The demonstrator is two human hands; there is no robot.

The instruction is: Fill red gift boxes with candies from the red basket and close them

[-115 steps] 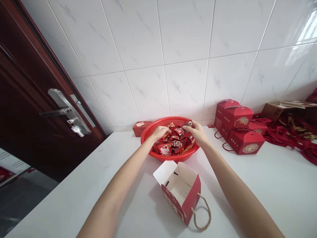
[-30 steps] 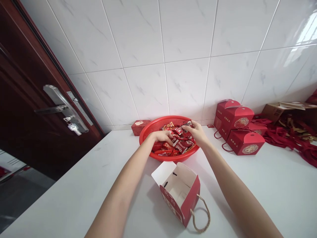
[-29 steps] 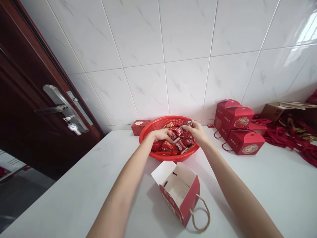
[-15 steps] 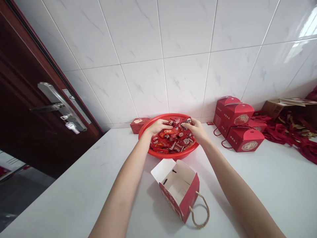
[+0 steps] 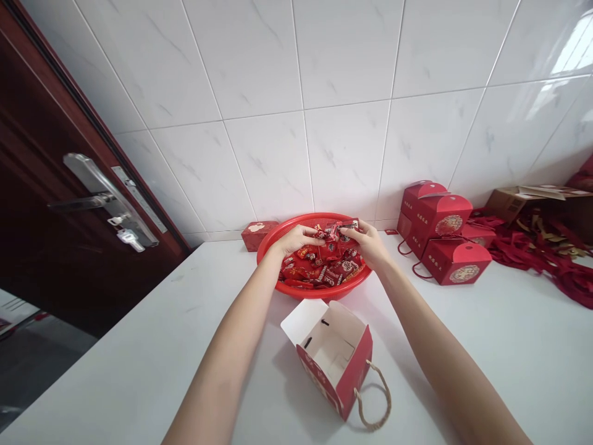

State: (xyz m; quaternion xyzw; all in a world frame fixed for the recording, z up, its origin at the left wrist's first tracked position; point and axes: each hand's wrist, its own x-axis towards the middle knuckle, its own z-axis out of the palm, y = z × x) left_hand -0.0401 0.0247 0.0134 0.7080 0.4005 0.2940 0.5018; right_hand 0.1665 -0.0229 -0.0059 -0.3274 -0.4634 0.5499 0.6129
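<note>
Over the red plastic basket [image 5: 291,289] on the worktop [image 5: 185,321], the left hand [image 5: 319,236] and right hand [image 5: 346,230] pinch wrapped candies [image 5: 334,232], their number unclear, which a loose grip could scatter past the rim.

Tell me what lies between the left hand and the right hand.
In the head view, small, mostly red wrapped packets lie between left hand and right hand, within the red basket's rim.

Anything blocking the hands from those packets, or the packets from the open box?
Nothing visible separates left hand or right hand from the packets. Between packets and open box stand the basket's near rim and the box's raised flap.
</note>
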